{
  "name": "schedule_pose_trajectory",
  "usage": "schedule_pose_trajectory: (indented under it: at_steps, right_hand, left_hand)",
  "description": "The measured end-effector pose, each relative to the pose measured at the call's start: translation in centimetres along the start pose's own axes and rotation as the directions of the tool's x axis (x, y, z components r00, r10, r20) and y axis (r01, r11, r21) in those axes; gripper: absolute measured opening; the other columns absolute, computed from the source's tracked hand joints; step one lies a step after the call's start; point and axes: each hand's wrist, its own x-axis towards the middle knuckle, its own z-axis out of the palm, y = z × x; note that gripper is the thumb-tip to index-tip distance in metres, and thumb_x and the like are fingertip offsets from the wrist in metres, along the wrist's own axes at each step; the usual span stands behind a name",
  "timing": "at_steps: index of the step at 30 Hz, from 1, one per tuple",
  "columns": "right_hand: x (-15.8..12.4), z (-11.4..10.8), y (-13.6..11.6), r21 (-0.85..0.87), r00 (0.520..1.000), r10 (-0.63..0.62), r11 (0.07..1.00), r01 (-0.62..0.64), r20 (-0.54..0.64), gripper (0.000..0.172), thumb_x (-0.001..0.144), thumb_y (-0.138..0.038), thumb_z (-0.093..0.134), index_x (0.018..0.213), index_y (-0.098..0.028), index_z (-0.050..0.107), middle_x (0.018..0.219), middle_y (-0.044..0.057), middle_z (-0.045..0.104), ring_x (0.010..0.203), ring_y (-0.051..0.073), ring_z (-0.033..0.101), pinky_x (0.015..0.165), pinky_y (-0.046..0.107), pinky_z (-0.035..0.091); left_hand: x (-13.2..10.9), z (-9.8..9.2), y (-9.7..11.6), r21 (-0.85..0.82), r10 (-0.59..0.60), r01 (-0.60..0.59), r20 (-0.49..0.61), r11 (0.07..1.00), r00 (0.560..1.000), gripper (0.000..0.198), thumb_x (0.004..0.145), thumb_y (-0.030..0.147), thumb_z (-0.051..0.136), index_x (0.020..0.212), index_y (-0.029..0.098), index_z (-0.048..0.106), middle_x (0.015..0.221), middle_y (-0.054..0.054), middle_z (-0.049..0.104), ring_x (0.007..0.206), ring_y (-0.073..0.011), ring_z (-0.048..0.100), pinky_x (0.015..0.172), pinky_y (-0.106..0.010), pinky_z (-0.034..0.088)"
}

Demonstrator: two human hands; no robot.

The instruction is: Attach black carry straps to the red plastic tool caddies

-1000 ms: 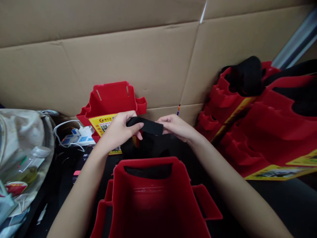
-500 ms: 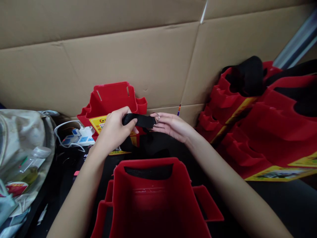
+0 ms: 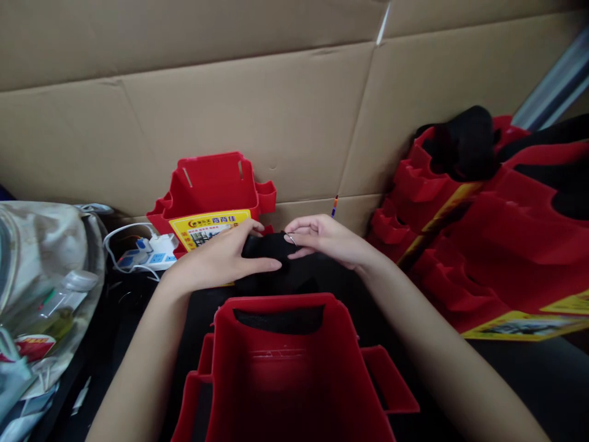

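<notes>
A black strap [image 3: 264,247] with a thin metal ring [image 3: 291,238] at its end stretches between my hands, beyond the near red plastic bin [image 3: 280,302]. My right hand [image 3: 324,239] pinches the strap's end by the ring. On the left, my left hand [image 3: 221,255] has its thumb stretched out and apart from the fingers, with the dark strap in the gap; how firmly it touches is unclear. The near bin faces me with its open top and a black band across its back slot. Another red bin [image 3: 214,178] with a yellow label stands behind my left hand.
Several red bins [image 3: 488,233] with black straps are stacked at the right. A white power strip [image 3: 161,252] with cables sits left of the rear bin. At far left is a pale bag [image 3: 46,239] with a clear bottle [image 3: 64,301]. A cardboard wall [image 3: 230,123] closes the back.
The strap's end has turned and lowered slightly. My left hand has loosened from its pinch, its thumb now stretched out. My right fingers have curled in around the ring end.
</notes>
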Motion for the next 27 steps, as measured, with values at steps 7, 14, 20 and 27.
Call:
schedule_pose_trajectory:
  at_steps: [7, 14, 20, 27]
  right_hand:
    - [-1.4, 2.1, -0.8, -0.283, 0.984, -0.167, 0.942, 0.179, 0.068, 0.016, 0.079, -0.032, 0.056, 0.076, -0.018, 0.049, 0.066, -0.003, 0.052, 0.061, 0.009, 0.052, 0.057, 0.024, 0.052]
    - [-2.2, 2.9, -0.9, -0.827, 0.807, -0.589, 0.432, 0.358, 0.042, 0.01, 0.082, -0.025, 0.053, 0.076, -0.019, 0.048, 0.075, 0.001, 0.05, 0.065, 0.01, 0.046, 0.063, 0.024, 0.039]
    - [-2.8, 1.8, -1.8, -0.709, 0.925, -0.379, 0.645, 0.285, 0.027, 0.01, 0.085, -0.028, 0.047, 0.079, -0.021, 0.047, 0.061, -0.004, 0.05, 0.05, 0.008, 0.048, 0.048, 0.019, 0.04]
    - [-2.0, 1.5, -1.9, -0.147, 0.993, -0.103, 0.985, 0.095, -0.049, 0.018, 0.071, -0.029, 0.066, 0.08, -0.017, 0.055, 0.063, -0.001, 0.06, 0.057, 0.011, 0.059, 0.048, 0.021, 0.053]
  left_hand:
    - [1.3, 0.5, -0.5, -0.061, 0.11, -0.101, 0.184, 0.993, 0.977, 0.031, 0.082, 0.04, 0.048, 0.092, 0.015, 0.062, 0.077, -0.003, 0.064, 0.066, -0.0135, 0.056, 0.061, -0.025, 0.04]
    - [2.6, 2.2, -0.9, -0.598, 0.234, -0.165, 0.04, 0.784, 0.971, 0.032, 0.074, 0.02, 0.06, 0.103, 0.018, 0.049, 0.082, 0.001, 0.058, 0.07, -0.0094, 0.055, 0.063, -0.02, 0.042]
    - [2.3, 2.0, -0.4, -0.629, 0.193, -0.104, 0.075, 0.771, 0.978, 0.024, 0.075, 0.023, 0.061, 0.094, 0.019, 0.048, 0.072, 0.002, 0.058, 0.064, -0.0107, 0.057, 0.06, -0.022, 0.044]
    - [1.6, 1.2, -0.1, -0.663, 0.188, -0.055, 0.131, 0.747, 0.973, 0.019, 0.077, 0.024, 0.056, 0.091, 0.02, 0.043, 0.075, 0.001, 0.06, 0.062, -0.0126, 0.063, 0.058, -0.023, 0.048]
